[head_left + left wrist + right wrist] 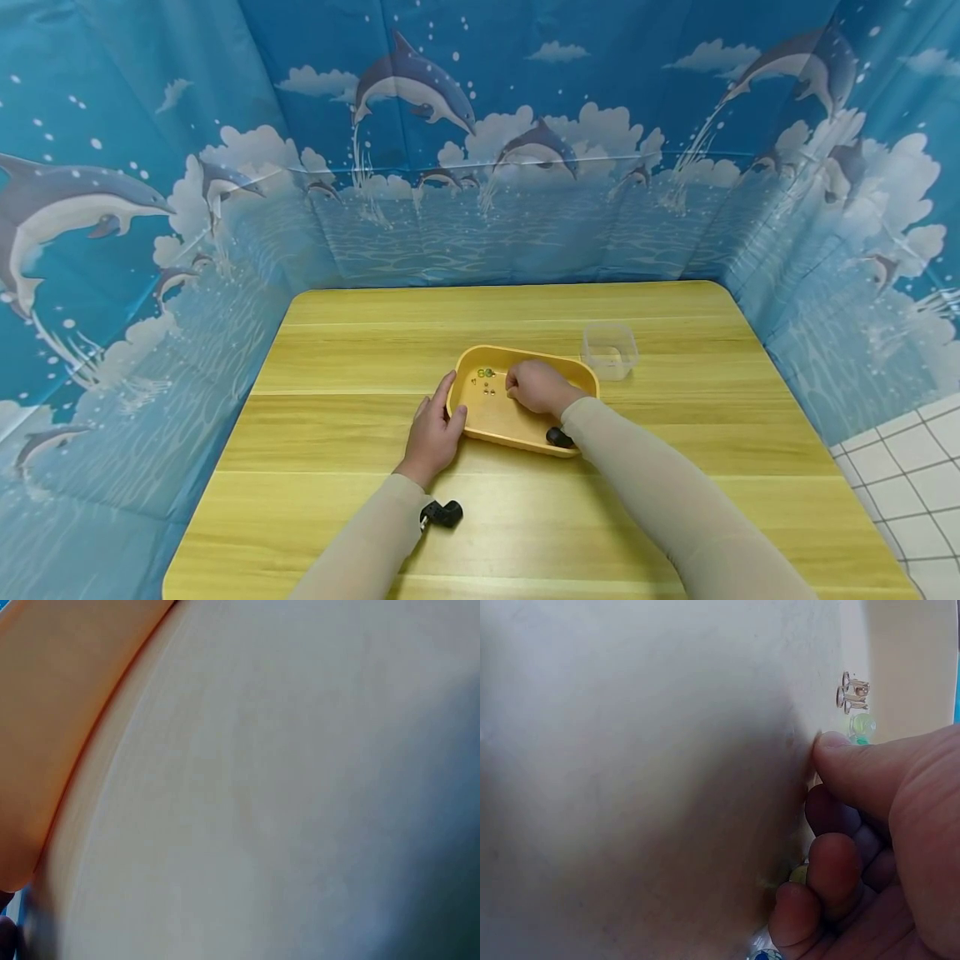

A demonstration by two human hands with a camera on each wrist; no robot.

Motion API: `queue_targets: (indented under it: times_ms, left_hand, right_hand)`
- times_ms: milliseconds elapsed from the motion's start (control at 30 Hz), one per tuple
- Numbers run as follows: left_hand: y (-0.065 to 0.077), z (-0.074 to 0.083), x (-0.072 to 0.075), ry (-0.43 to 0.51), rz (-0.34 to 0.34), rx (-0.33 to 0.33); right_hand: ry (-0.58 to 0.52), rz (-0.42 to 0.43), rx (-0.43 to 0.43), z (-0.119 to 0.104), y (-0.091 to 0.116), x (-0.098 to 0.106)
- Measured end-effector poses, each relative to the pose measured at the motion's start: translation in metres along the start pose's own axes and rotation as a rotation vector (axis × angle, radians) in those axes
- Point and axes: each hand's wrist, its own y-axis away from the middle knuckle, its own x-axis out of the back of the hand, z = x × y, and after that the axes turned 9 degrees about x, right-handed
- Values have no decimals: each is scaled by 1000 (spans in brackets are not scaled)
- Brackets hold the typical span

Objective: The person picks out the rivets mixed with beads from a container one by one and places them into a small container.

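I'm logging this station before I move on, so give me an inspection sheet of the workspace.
Surface: wood-grain table.
Job's things: yellow tray holding green marbles and small gold-coloured pieces; clear box beside the tray's far right corner, contact unclear.
Clutter: nothing seen.
Left hand: rests against the tray's left end.
Right hand: inside the tray, fingers curled; whether they hold anything, I can't tell.
Cables: nothing seen.
Surroundings: blue dolphin curtain behind and at both sides; white tiles at lower right.
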Motion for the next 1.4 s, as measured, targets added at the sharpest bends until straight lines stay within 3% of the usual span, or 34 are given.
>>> queue_targets:
  times_ms: [1400]
  left_hand:
    - [1, -2, -2, -3, 17, 3]
  right_hand:
    - [0, 1, -9, 1, 1, -3]
